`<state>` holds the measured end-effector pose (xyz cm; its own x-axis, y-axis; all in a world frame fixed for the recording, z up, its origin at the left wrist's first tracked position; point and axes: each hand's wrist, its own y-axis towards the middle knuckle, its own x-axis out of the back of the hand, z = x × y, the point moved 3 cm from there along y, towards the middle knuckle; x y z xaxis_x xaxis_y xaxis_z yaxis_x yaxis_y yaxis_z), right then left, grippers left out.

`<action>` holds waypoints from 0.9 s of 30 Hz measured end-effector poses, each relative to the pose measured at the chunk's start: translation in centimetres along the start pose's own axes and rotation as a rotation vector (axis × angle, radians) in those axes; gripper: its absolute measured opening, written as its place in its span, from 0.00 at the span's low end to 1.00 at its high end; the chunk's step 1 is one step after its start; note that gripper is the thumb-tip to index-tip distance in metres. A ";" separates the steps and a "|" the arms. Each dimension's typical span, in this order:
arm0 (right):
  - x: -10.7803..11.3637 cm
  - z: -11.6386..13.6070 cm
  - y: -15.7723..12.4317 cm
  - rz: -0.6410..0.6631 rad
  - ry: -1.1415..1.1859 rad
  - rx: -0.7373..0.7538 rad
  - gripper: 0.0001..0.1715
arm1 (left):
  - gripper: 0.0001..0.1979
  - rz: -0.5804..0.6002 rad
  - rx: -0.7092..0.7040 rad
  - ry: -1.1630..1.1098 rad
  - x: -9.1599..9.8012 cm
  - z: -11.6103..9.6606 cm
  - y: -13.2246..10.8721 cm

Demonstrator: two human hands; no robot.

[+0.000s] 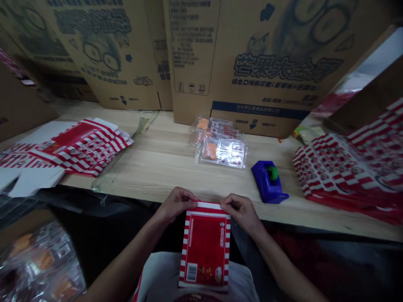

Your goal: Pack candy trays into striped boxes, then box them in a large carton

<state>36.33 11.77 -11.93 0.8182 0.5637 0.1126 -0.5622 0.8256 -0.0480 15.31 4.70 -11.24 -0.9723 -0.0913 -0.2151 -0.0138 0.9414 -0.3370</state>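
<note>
A red box (206,247) with red-and-white striped edges and a barcode hangs in front of my body, below the table edge. My left hand (178,203) pinches its top left corner. At the top right corner, my right hand (242,212) pinches the same edge between thumb and fingers. Straight ahead on the table lie several clear packets (223,152) with orange pieces inside. A blue tape dispenser (267,184) with a green core stands just beyond my right hand.
Flattened striped cartons (85,147) lie on the left of the wooden table (163,159). Striped boxes (340,172) are stacked at the right. Big cardboard cartons (252,96) wall off the back. An open carton of packets (44,260) is at lower left.
</note>
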 end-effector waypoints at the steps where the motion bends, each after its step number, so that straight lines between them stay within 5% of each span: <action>1: 0.0 0.1 0.0 0.009 -0.003 0.000 0.11 | 0.12 0.018 0.001 0.009 0.0 0.0 0.0; 6: 0.2 0.7 -0.6 -0.018 -0.114 0.101 0.10 | 0.09 0.091 -0.155 0.123 -0.6 0.3 -0.7; 11: -0.4 0.4 -2.3 -0.100 -0.117 0.198 0.09 | 0.09 0.034 -0.306 0.220 -0.9 1.8 -1.8; 16: -0.3 0.3 -3.0 -0.201 -0.078 0.174 0.07 | 0.10 0.057 -0.311 0.218 -1.7 1.9 -1.5; 21: 0.3 0.9 -1.3 -0.070 -0.112 0.043 0.15 | 0.09 -0.007 -0.303 0.233 -3.2 1.0 -0.5; 27: 0.2 1.5 -0.7 -0.108 -0.200 0.071 0.14 | 0.11 -0.031 -0.274 0.260 -3.4 0.5 -0.5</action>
<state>36.70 11.28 -10.38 0.8378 0.4508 0.3082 -0.4859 0.8729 0.0442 18.74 4.42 -10.76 -0.9967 -0.0690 0.0434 -0.0721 0.9946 -0.0746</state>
